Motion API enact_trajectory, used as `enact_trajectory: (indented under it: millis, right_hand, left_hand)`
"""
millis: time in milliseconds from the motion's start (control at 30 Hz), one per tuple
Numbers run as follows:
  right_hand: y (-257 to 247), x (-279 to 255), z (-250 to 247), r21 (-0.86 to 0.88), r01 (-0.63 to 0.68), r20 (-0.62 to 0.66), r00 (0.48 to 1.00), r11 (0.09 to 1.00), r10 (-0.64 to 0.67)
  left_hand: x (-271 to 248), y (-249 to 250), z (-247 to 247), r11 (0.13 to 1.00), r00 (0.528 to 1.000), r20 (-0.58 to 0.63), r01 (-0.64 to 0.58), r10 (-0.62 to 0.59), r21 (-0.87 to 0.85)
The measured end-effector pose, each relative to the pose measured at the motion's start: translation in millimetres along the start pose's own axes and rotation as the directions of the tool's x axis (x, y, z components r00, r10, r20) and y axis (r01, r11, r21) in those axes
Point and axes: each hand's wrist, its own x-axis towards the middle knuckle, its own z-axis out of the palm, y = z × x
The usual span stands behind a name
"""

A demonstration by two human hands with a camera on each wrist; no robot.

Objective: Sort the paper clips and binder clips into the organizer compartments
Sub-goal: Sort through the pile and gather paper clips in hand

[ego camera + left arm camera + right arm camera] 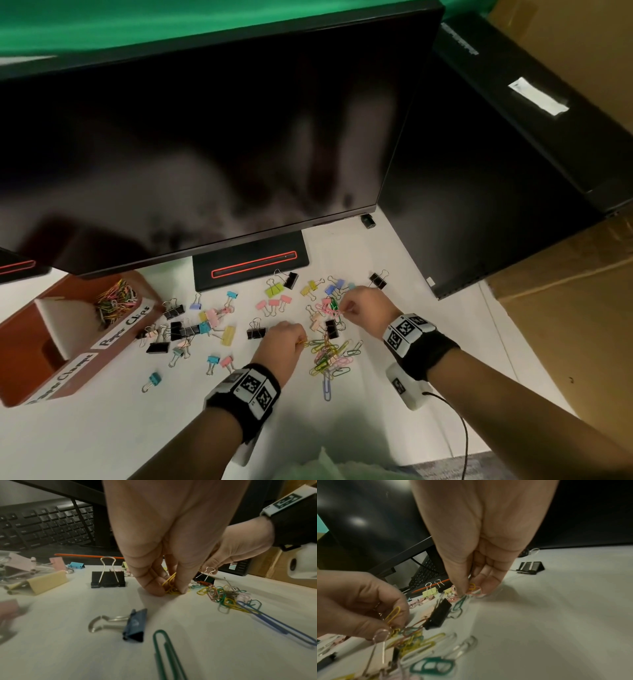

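A brown organizer (20, 346) sits at the left; its far compartment, labelled "Paper Clips", holds a heap of coloured paper clips (114, 301). Binder clips (219, 318) lie scattered over the white table. A pile of loose paper clips (330, 356) lies between my hands. My left hand (301, 341) pinches several yellow paper clips (170, 584) against the table at the pile's left edge. My right hand (344, 308) pinches pink and yellow paper clips (473, 589) at the far side of the pile, beside a black binder clip (331, 329).
A large dark monitor (205, 137) hangs over the far table, its stand base (250, 262) just behind the clips. A keyboard (44, 524) sits beneath the monitor. A black computer case (479, 171) and cardboard (565, 325) bound the right side.
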Motion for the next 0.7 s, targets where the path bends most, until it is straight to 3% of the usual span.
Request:
enact_trajectory:
  millis: [133, 400, 700]
  right_hand:
    - [-14.9, 11.2, 7.5, -0.018, 0.026, 0.021, 0.999, 1.000, -0.025]
    - [-21.4, 21.3, 5.4, -0.079, -0.051, 0.063, 0.996, 0.996, 0.056]
    - [-16.4, 9.4, -1.8, -0.004, -0.027, 0.031, 0.999, 1.000, 0.027]
  left_hand:
    - [1.2, -2.7, 1.1, 0.999, 1.000, 0.019, -0.005, 0.004, 0.043]
    - [0.7, -8.2, -1.5, 0.995, 0.997, 0.055, -0.056, 0.051, 0.081]
    - [-14.7, -14.6, -32.9, 0.977, 0.999, 0.045, 0.005, 0.005, -0.214]
